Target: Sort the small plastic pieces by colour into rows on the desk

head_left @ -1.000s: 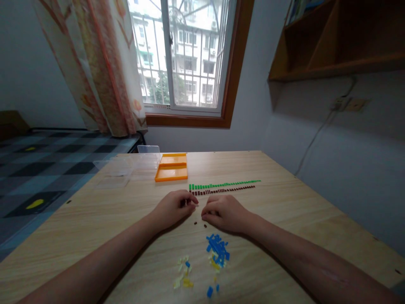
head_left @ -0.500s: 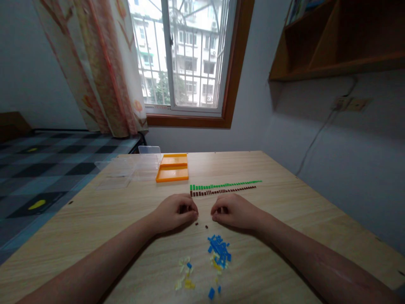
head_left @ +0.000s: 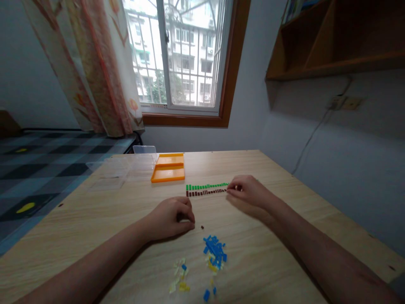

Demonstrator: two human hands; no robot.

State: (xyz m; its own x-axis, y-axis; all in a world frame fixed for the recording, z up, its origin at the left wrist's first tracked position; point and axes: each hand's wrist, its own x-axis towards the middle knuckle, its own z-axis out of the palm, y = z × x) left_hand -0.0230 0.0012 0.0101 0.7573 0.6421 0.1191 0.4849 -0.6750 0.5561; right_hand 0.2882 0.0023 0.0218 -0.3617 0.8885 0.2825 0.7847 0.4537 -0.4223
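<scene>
My left hand (head_left: pixel 171 217) rests curled on the wooden table (head_left: pixel 284 236), fingers closed, with one loose brown piece (head_left: pixel 202 227) just to its right. My right hand (head_left: pixel 248 190) is farther out, fingers pinched over the right part of two long rows: a green row (head_left: pixel 205 186) and a brown row (head_left: pixel 205 192) right below it. What the pinch holds is too small to see. A heap of small blue pieces (head_left: pixel 215 249) lies near me, with a scatter of pale yellow pieces (head_left: pixel 179 276) to its left.
An orange tray (head_left: pixel 167 173) and clear plastic lids (head_left: pixel 123 171) lie at the table's far left. A bed with a checked cover (head_left: pixel 41 164) stands to the left. A window, a curtain and a wall shelf are behind the table.
My right hand has moved away from the left hand, forward and right, to the far part of the rows. One of the two loose brown pieces by the hands is gone. The left hand stayed put.
</scene>
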